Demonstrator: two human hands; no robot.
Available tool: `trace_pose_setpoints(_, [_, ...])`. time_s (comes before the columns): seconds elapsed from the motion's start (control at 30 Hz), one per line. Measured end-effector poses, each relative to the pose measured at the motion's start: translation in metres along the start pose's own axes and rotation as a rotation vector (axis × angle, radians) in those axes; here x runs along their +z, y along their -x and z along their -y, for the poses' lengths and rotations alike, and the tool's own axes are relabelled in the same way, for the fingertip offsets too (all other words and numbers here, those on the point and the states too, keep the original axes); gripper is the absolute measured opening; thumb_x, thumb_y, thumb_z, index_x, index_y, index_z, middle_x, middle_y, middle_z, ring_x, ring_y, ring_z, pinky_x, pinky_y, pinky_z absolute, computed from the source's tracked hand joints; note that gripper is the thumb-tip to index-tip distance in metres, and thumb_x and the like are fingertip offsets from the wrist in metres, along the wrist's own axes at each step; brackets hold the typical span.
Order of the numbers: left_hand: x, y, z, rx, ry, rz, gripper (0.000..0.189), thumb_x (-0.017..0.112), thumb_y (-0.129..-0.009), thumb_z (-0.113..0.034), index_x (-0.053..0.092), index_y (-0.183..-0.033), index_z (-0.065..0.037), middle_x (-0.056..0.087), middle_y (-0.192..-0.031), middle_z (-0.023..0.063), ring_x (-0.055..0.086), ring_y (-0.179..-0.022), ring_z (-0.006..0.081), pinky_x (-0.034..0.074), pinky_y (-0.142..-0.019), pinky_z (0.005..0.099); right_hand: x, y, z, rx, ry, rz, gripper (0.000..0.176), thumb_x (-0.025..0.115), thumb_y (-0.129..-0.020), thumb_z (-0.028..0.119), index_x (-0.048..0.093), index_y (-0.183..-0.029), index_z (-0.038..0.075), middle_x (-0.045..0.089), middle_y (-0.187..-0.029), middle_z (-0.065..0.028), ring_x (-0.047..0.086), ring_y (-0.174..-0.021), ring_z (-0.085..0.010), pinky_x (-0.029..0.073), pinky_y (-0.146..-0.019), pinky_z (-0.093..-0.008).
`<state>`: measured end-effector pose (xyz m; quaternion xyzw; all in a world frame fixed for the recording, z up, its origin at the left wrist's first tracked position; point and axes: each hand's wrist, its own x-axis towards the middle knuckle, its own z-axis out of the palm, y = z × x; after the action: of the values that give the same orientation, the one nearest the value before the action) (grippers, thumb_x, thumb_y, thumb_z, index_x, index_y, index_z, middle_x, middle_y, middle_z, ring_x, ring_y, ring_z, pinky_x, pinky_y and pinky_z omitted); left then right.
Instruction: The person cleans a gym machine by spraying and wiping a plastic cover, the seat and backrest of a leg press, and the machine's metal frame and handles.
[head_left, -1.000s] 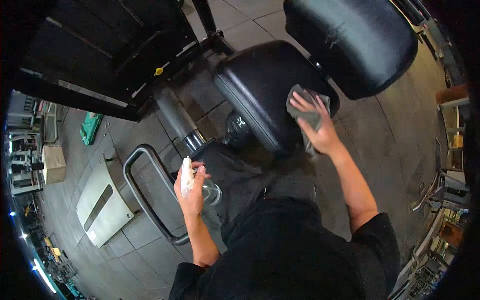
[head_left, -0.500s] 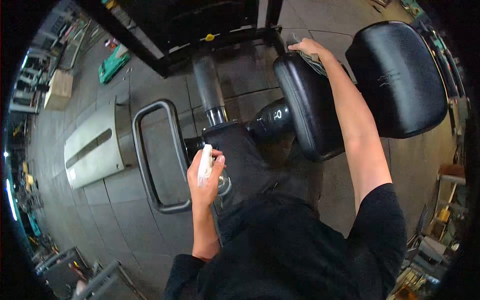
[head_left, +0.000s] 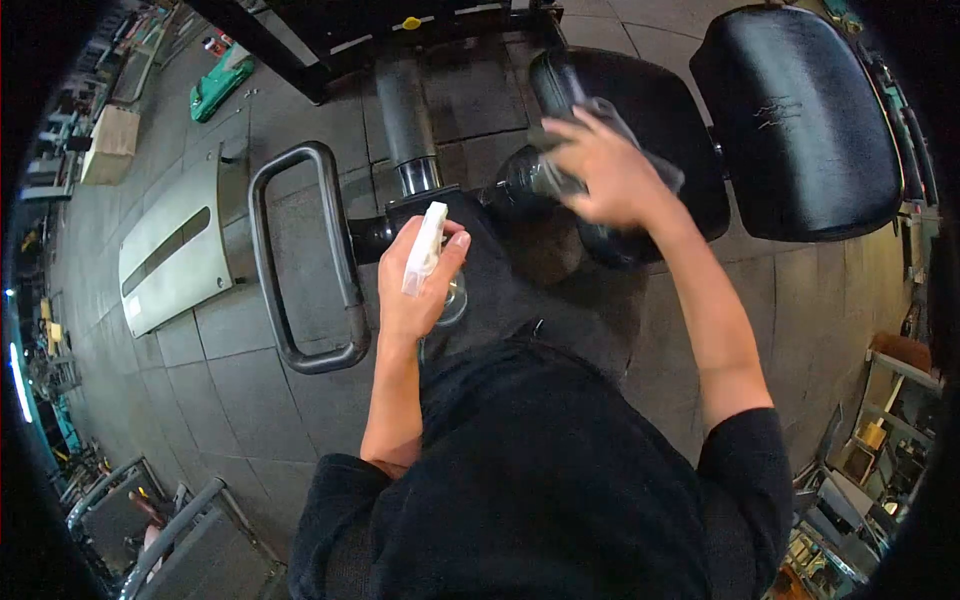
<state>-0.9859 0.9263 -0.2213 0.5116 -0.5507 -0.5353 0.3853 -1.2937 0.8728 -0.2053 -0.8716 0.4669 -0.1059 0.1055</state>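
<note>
My left hand (head_left: 400,285) is wrapped around a spray bottle (head_left: 427,250) with a white trigger head and a clear body, held close to my front. To the right, my right hand (head_left: 615,180), smeared by motion, holds a greyish cloth (head_left: 664,172) against the near-left part of a black padded seat (head_left: 630,85). Its fingers look spread over the cloth. Beyond that seat stands a second black pad (head_left: 800,130) with creased, cracked upholstery.
A metal loop handle (head_left: 262,240) and a thick dark post (head_left: 402,110) are left of the seat. Farther left lies a pale slotted plate (head_left: 150,290). A wooden box (head_left: 110,145) and a green object (head_left: 220,85) rest on the tiled floor (head_left: 225,410).
My right hand has come from the seat's far edge towards me, with the cloth. My left hand keeps the spray bottle. The view has shifted slightly.
</note>
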Motion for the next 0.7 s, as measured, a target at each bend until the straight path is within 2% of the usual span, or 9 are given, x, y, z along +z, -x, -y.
trace_pose_setpoints(0.23, [0.026, -0.008, -0.001, 0.181, -0.197, 0.205, 0.018, 0.074, -0.094, -0.016, 0.069, -0.102, -0.001, 0.062, -0.085, 0.0061, 0.06, -0.076, 0.0139, 0.048, -0.071, 0.0297, 0.015, 0.106, 0.067, 0.012, 0.012, -0.016, 0.057, 0.072, -0.063, 0.015, 0.075, -0.119, 0.005, 0.071, -0.13, -0.0083, 0.046, -0.149, -0.0255, 0.031, -0.127, -0.0525])
trace_pose_setpoints(0.27, [0.026, -0.008, -0.005, 0.161, -0.201, 0.238, 0.018, 0.073, -0.094, -0.016, 0.07, -0.102, 0.0, 0.063, -0.088, 0.0077, 0.062, -0.078, 0.0165, 0.049, -0.072, 0.0307, 0.014, 0.1, 0.065, 0.007, 0.049, -0.01, 0.057, 0.072, -0.065, 0.015, 0.074, -0.121, 0.005, 0.07, -0.133, -0.0086, 0.046, -0.149, -0.0256, 0.03, -0.128, -0.052])
trace_pose_setpoints(0.33, [0.025, -0.011, -0.006, 0.179, -0.177, 0.251, 0.017, 0.074, -0.092, -0.016, 0.07, -0.101, -0.001, 0.067, -0.094, 0.0155, 0.07, -0.087, 0.0339, 0.054, -0.077, 0.039, 0.005, 0.073, 0.055, -0.004, 0.098, -0.012, 0.058, 0.072, -0.066, 0.014, 0.073, -0.124, 0.005, 0.069, -0.136, -0.009, 0.046, -0.149, -0.0257, 0.029, -0.128, -0.0514])
trace_pose_setpoints(0.4, [0.02, -0.014, -0.007, 0.174, -0.187, 0.258, 0.017, 0.074, -0.092, -0.015, 0.07, -0.101, -0.001, 0.068, -0.094, 0.0153, 0.07, -0.087, 0.0344, 0.054, -0.078, 0.0394, -0.003, 0.037, 0.04, 0.107, -0.025, 0.097, 0.057, 0.073, -0.073, 0.014, 0.07, -0.128, 0.003, 0.064, -0.144, -0.0118, 0.046, -0.148, -0.0268, 0.028, -0.129, -0.0489])
trace_pose_setpoints(0.53, [0.008, -0.016, -0.006, 0.192, -0.251, 0.244, 0.018, 0.074, -0.093, -0.017, 0.07, -0.101, -0.001, 0.067, -0.092, 0.0146, 0.069, -0.085, 0.034, 0.054, -0.077, 0.0393, 0.021, -0.066, -0.048, 0.14, 0.136, -0.046, 0.048, 0.07, -0.092, 0.038, 0.071, -0.123, 0.001, 0.057, -0.149, -0.0189, 0.049, -0.144, -0.0326, 0.026, -0.129, -0.0467])
trace_pose_setpoints(0.6, [0.002, -0.012, -0.005, 0.199, -0.245, 0.171, 0.02, 0.073, -0.094, -0.019, 0.07, -0.101, -0.001, 0.066, -0.091, 0.014, 0.069, -0.082, 0.0322, 0.053, -0.075, 0.0386, 0.016, -0.132, -0.082, 0.407, 0.185, -0.057, 0.058, 0.061, -0.098, 0.051, 0.072, -0.121, -0.001, 0.059, -0.146, -0.0213, 0.05, -0.142, -0.0353, 0.029, -0.127, -0.0451])
trace_pose_setpoints(0.63, [-0.002, -0.01, -0.013, 0.216, -0.264, 0.147, 0.02, 0.072, -0.095, -0.02, 0.07, -0.101, -0.001, 0.066, -0.092, 0.0136, 0.068, -0.082, 0.0302, 0.053, -0.075, 0.0376, 0.016, -0.171, -0.123, 0.744, 0.041, 0.172, 0.061, 0.059, -0.097, 0.054, 0.07, -0.127, 0.002, 0.063, -0.142, -0.0204, 0.048, -0.144, -0.0371, 0.029, -0.126, -0.05])
trace_pose_setpoints(0.67, [-0.004, -0.004, -0.014, 0.152, -0.225, 0.121, 0.019, 0.072, -0.095, -0.019, 0.07, -0.101, -0.001, 0.066, -0.091, 0.0116, 0.068, -0.08, 0.0244, 0.052, -0.073, 0.0349, 0.009, -0.188, -0.134, 0.781, 0.053, 0.196, 0.052, 0.064, -0.093, 0.05, 0.074, -0.119, 0.006, 0.07, -0.128, -0.0231, 0.068, -0.116, -0.037, 0.054, -0.096, -0.0464])
trace_pose_setpoints(0.7, [-0.008, -0.001, -0.014, 0.134, -0.193, 0.118, 0.019, 0.073, -0.095, -0.018, 0.07, -0.103, -0.001, 0.065, -0.092, 0.0079, 0.065, -0.081, 0.0182, 0.051, -0.074, 0.0317, 0.004, -0.193, -0.13, 0.8, 0.033, 0.255, 0.054, 0.065, -0.092, 0.053, 0.074, -0.122, 0.009, 0.069, -0.13, -0.0255, 0.067, -0.121, -0.0333, 0.053, -0.1, -0.0446])
